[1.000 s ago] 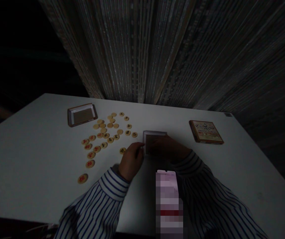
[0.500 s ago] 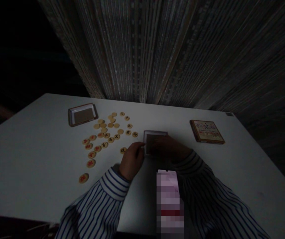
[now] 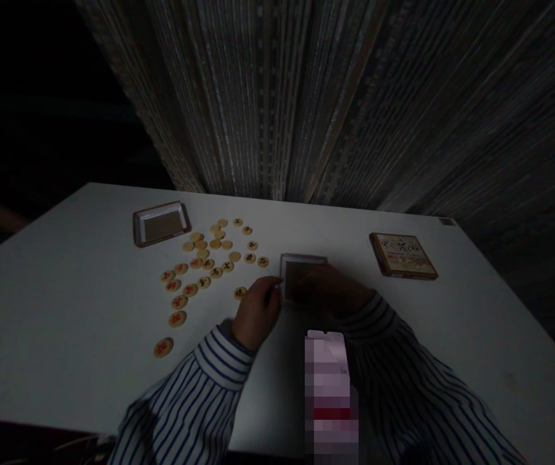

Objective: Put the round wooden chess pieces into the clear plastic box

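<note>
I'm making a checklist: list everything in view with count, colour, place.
Table: 1, white, full width.
Curtain: 1, grey, behind.
Game pieces: nearly thirty, pale yellow, many marked red or black, left.
Far open box: 1, brown and white, far left.
Middle open box: 1, brown and white, centre.
Closed box: 1, brown, cream top, right.
Phone: 1, pinkish screen, partly pixelated, between sleeves.
Label: 1, dark, far right corner.
Cables: count unclear, pale, lower left.
Sleeves: 2, white, blue stripes, front.
Left grip: 1, at middle box's left edge.
Right grip: 1, shadowed, over middle box.
</note>
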A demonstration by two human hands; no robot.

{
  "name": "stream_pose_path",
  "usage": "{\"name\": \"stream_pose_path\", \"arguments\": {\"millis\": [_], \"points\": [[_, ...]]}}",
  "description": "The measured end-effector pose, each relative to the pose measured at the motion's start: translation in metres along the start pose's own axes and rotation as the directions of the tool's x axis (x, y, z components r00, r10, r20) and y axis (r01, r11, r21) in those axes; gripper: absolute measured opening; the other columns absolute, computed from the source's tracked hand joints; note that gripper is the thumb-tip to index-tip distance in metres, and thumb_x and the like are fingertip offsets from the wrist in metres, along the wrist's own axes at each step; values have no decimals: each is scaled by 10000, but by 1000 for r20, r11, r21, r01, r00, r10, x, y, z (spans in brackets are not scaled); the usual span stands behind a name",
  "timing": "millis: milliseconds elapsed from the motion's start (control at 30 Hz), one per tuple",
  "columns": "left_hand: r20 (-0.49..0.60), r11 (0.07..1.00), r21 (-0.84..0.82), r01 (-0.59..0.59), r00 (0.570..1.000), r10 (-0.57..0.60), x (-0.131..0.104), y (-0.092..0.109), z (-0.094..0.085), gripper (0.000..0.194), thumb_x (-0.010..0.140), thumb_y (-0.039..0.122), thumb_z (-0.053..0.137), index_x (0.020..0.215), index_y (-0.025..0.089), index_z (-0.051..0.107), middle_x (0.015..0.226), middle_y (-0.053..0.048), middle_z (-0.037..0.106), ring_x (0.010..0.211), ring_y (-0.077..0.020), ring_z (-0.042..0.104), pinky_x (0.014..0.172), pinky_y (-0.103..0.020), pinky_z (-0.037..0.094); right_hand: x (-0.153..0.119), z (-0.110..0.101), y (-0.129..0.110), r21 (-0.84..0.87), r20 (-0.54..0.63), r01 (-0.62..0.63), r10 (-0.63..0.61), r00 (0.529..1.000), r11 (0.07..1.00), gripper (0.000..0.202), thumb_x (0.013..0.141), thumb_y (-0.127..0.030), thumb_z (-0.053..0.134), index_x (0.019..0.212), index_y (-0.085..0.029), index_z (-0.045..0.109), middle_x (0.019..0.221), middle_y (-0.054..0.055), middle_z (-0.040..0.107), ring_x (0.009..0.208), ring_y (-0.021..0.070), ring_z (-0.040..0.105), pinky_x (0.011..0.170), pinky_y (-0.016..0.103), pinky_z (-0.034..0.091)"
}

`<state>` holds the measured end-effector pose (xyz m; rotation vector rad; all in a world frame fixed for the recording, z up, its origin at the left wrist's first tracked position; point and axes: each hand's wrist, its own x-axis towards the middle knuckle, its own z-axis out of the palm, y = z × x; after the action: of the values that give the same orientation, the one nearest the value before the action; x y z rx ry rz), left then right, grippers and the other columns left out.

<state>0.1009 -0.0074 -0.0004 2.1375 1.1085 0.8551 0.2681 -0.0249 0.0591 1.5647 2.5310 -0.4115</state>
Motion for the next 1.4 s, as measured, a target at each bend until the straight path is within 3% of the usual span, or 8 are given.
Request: {"name": "stream_pose_path", "arguments": {"millis": [433, 700, 1133, 1400], "points": [[-12, 1000, -5, 0, 1000, 0, 0, -1, 1, 250, 789, 132, 437, 975, 157, 602, 955, -84, 663, 894, -183, 618, 813, -334, 503, 0, 4, 4, 0, -45, 36, -36, 998, 999, 188, 817, -160, 493, 797, -177, 679, 868, 50, 688, 788, 143, 604, 669, 251, 399], [0, 1000, -14, 3, 1000, -3, 0, 1, -1, 246, 788, 138, 443, 975, 147, 602, 951, -88, 663, 893, -186, 618, 815, -331, 499, -4, 1, 10, -31, -101, 37, -40, 994, 999, 165, 808, -248, 535, 766, -210, 690, 791, 20, 687, 727, 135, 596, 606, 246, 375], [17, 1000, -5, 10, 1000, -10, 0, 0, 0, 249, 791, 147, 443, 982, 134, 602, 955, -93, 660, 900, -187, 611, 821, -333, 491, -10, -6, 9, -13, -86, -47, 45, 995, 999, 213, 813, -312, 522, 760, -178, 679, 761, 35, 684, 627, 113, 577, 528, 220, 322], [-6, 1000, -11, 6, 1000, -6, 0, 2, -1, 240, 791, 147, 448, 973, 143, 604, 955, -88, 662, 895, -183, 614, 817, -324, 491, -15, -14, 11, -42, -37, -96, 95, 995, 994, 168, 799, -188, 508, 825, -190, 674, 829, 40, 691, 722, 142, 612, 602, 239, 390]]}}
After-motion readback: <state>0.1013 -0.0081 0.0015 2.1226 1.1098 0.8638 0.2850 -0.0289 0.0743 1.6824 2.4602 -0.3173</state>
